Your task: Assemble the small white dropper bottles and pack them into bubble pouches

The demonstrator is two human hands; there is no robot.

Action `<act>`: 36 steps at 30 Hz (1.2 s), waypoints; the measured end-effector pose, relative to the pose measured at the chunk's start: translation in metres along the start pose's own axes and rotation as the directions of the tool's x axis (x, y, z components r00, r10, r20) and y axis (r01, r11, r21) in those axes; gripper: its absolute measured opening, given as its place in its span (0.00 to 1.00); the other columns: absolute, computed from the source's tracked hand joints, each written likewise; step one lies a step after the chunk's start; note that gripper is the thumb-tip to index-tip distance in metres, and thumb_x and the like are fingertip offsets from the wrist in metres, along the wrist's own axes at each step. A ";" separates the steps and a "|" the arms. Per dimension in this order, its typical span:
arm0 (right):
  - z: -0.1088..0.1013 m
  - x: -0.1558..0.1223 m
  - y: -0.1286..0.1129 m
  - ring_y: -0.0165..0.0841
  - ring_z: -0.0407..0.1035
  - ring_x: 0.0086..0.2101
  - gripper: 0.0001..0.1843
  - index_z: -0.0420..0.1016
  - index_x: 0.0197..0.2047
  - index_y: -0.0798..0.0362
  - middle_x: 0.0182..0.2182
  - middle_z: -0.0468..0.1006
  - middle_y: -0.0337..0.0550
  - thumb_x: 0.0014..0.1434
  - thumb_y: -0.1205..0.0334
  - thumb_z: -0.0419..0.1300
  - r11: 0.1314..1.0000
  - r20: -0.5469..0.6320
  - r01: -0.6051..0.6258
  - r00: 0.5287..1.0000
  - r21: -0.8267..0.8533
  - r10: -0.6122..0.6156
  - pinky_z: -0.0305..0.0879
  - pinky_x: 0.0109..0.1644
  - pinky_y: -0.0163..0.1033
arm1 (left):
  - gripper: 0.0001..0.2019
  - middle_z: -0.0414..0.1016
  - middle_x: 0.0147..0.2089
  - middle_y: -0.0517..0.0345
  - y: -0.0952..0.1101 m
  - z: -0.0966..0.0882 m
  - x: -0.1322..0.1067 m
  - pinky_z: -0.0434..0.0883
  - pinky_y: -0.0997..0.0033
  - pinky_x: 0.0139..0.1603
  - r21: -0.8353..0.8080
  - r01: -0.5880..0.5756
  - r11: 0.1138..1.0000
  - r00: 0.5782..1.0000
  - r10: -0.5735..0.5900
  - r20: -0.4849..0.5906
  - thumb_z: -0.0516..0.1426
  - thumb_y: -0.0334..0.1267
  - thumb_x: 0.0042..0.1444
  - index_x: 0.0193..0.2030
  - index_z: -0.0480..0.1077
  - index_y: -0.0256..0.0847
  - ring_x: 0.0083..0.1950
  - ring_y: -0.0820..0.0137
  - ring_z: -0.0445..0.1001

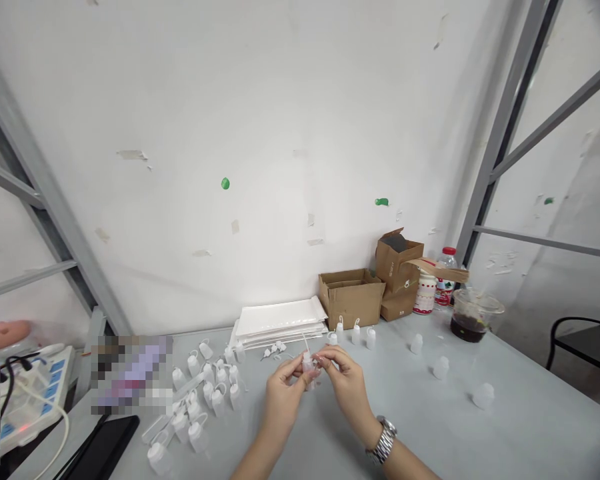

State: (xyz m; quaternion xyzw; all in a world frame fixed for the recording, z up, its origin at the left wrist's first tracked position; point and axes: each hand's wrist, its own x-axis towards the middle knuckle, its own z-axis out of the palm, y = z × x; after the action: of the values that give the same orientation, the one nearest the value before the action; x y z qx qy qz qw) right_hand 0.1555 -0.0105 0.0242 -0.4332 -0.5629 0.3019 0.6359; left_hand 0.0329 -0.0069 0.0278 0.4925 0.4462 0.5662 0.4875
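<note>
The bottle (307,362) is held near upright above the surface (405,420), its long axis running between the left hand (285,391), whose fingers pinch it, and the right hand (349,377), whose fingertips press together right by its top, on what I cannot tell.

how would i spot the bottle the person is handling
At the back of the grey table lies a white stack. In front of it, the left hand and right hand meet at a small translucent bottle. Unlike the similar bottles elsewhere, this one alone is held.
</note>
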 end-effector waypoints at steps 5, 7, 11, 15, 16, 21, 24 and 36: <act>0.000 0.000 0.001 0.36 0.68 0.35 0.10 0.76 0.26 0.50 0.28 0.75 0.42 0.51 0.55 0.58 0.999 -0.015 -0.033 0.999 0.021 0.034 0.65 0.40 0.39 | 0.20 0.74 0.29 0.57 -0.006 0.000 0.000 0.72 0.67 0.33 -0.079 0.028 0.997 0.999 -0.026 0.026 0.65 0.44 0.33 0.36 0.76 0.39 0.32 0.67 0.72; -0.001 0.000 0.001 0.35 0.68 0.33 0.10 0.75 0.26 0.51 0.27 0.75 0.41 0.51 0.54 0.58 0.996 0.003 -0.063 0.998 0.058 0.063 0.65 0.40 0.39 | 0.22 0.76 0.32 0.55 -0.005 -0.001 0.002 0.72 0.64 0.37 -0.120 0.039 0.992 0.999 -0.036 0.024 0.65 0.45 0.33 0.38 0.75 0.39 0.35 0.65 0.73; 0.001 0.003 0.001 0.33 0.69 0.28 0.14 0.74 0.33 0.52 0.28 0.75 0.42 0.50 0.51 0.59 0.970 0.041 -0.146 0.989 0.194 0.140 0.67 0.36 0.39 | 0.22 0.77 0.41 0.50 0.003 -0.007 0.006 0.67 0.62 0.50 -0.167 0.021 0.986 1.000 -0.023 -0.004 0.63 0.44 0.39 0.44 0.73 0.39 0.46 0.62 0.72; 0.007 0.003 -0.004 0.33 0.70 0.27 0.21 0.75 0.36 0.53 0.27 0.75 0.43 0.49 0.44 0.57 0.912 0.182 -0.263 0.960 0.316 0.214 0.68 0.37 0.42 | 0.21 0.75 0.47 0.49 0.008 -0.014 0.010 0.64 0.62 0.53 -0.213 0.037 0.976 0.997 -0.022 0.074 0.62 0.43 0.42 0.45 0.72 0.41 0.51 0.61 0.70; 0.008 0.003 -0.006 0.33 0.70 0.26 0.23 0.76 0.34 0.54 0.26 0.75 0.43 0.49 0.42 0.56 0.892 0.256 -0.298 0.942 0.341 0.217 0.68 0.36 0.43 | 0.21 0.74 0.48 0.48 0.009 -0.015 0.011 0.65 0.61 0.53 -0.227 0.052 0.972 0.994 -0.028 0.110 0.62 0.43 0.42 0.45 0.72 0.40 0.52 0.60 0.69; 0.009 0.000 -0.013 0.32 0.69 0.26 0.22 0.77 0.29 0.55 0.25 0.76 0.44 0.47 0.42 0.58 0.843 0.446 -0.379 0.874 0.382 0.191 0.66 0.38 0.43 | 0.22 0.72 0.50 0.44 0.011 -0.013 0.010 0.64 0.57 0.53 -0.248 0.104 0.963 0.975 -0.050 0.215 0.63 0.44 0.39 0.43 0.73 0.39 0.54 0.56 0.67; 0.007 0.002 -0.009 0.31 0.69 0.27 0.16 0.76 0.30 0.54 0.26 0.76 0.42 0.45 0.49 0.63 0.869 0.357 -0.355 0.906 0.345 0.228 0.66 0.38 0.40 | 0.22 0.72 0.50 0.44 0.013 -0.012 0.009 0.61 0.57 0.56 -0.254 0.106 0.961 0.975 -0.051 0.216 0.63 0.43 0.38 0.43 0.73 0.38 0.55 0.57 0.66; 0.000 0.008 0.012 0.30 0.67 0.25 0.16 0.73 0.29 0.55 0.26 0.76 0.41 0.43 0.50 0.65 0.874 0.035 -0.352 0.932 0.337 0.362 0.65 0.36 0.39 | 0.20 0.74 0.48 0.48 -0.007 -0.025 0.023 0.64 0.62 0.51 -0.139 0.002 0.990 0.977 -0.031 -0.212 0.55 0.49 0.47 0.42 0.72 0.38 0.50 0.62 0.70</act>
State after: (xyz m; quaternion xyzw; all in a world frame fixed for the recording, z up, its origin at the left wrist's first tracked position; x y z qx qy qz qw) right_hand 0.1578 0.0014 0.0170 -0.4185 -0.4041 0.4994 0.6420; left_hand 0.0080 0.0162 0.0212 0.3902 0.4599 0.6413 0.4743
